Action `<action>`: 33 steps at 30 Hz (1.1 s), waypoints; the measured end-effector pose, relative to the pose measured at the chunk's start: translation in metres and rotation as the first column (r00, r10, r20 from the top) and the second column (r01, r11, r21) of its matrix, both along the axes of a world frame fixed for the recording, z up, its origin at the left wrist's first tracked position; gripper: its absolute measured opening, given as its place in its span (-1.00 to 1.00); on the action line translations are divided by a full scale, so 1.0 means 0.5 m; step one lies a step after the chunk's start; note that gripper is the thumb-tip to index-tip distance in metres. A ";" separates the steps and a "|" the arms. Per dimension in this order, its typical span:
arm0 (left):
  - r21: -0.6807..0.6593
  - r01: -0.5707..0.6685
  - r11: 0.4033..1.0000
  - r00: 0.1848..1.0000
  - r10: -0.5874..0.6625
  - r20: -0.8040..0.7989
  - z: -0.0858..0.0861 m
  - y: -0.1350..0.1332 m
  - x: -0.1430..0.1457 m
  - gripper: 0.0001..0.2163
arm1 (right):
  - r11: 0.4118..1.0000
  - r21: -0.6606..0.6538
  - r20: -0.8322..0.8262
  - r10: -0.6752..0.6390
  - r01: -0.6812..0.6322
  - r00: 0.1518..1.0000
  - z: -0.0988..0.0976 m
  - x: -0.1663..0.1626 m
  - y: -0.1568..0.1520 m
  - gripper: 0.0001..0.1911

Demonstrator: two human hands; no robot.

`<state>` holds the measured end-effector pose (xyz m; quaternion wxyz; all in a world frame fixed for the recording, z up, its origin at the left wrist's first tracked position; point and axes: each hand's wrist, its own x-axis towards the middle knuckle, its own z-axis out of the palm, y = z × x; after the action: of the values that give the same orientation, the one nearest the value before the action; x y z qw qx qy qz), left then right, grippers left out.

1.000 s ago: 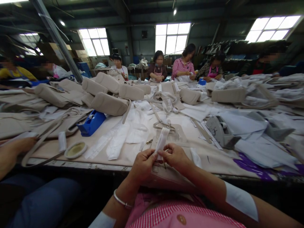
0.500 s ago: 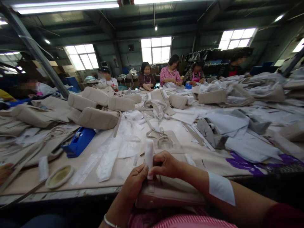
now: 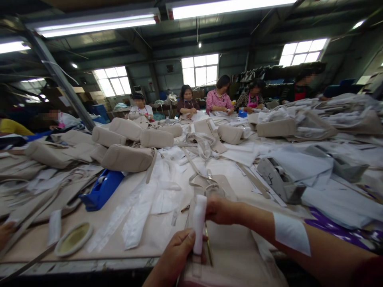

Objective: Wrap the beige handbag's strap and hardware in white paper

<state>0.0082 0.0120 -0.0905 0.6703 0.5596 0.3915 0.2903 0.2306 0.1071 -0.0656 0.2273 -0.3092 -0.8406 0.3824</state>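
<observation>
Head cam gives me the L hand [image 3: 175,253] w/ its thumb pressed on the lower part of the white wrap [image 3: 200,215], so that grip looks firm. R hand [image 3: 223,210] is at the wrap's upper right side, fingers blurred; can't tell if it's grasping or just touching. Wrap stands approx upright btw the hands, at the near edge of the table [image 3: 119,256], w/ a stitched tab [image 3: 196,268] just below it and the beige bag [image 3: 236,259] under the R forearm. Step in hand, IMO: fitting the wrap snug. Next move prob calls for a steady L thumb, R fingers smoothing the loose edge w/o creasing. Blue tape dispenser [image 3: 101,189] & gray tape dispenser [image 3: 279,181] sit well apart from the hands, L and R.
</observation>
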 end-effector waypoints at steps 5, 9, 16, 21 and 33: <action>0.085 -0.131 0.988 0.974 0.144 -0.175 0.002 0.073 -0.024 -0.50 | 0.811 0.084 0.141 -0.585 0.579 0.798 -0.010 0.098 0.150 -0.79; -0.144 -0.333 0.932 0.937 0.310 -0.162 0.023 0.198 -0.004 -0.57 | 0.750 -0.046 0.255 -0.630 0.660 0.733 -0.048 0.128 0.206 -0.74; -0.312 -0.277 0.909 0.961 0.256 -0.108 0.011 0.390 0.129 -0.73 | 0.617 -0.452 0.124 -0.672 0.644 0.730 -0.068 0.129 0.210 -0.78; -0.105 -0.235 0.966 0.972 0.235 -0.017 0.039 0.419 0.182 -0.82 | 0.613 -0.661 -0.091 -0.638 0.433 0.764 -0.043 0.149 0.188 -0.59; 0.465 -0.237 0.853 0.963 0.271 -0.005 0.180 0.396 0.206 -0.75 | 0.744 -0.644 -0.444 -0.552 0.177 0.706 0.061 0.116 0.142 -0.60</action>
<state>0.1112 0.2102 -0.0004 0.4600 0.6556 0.4053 0.4408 0.2888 0.1782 -0.0353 0.4597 -0.3889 -0.4879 0.6320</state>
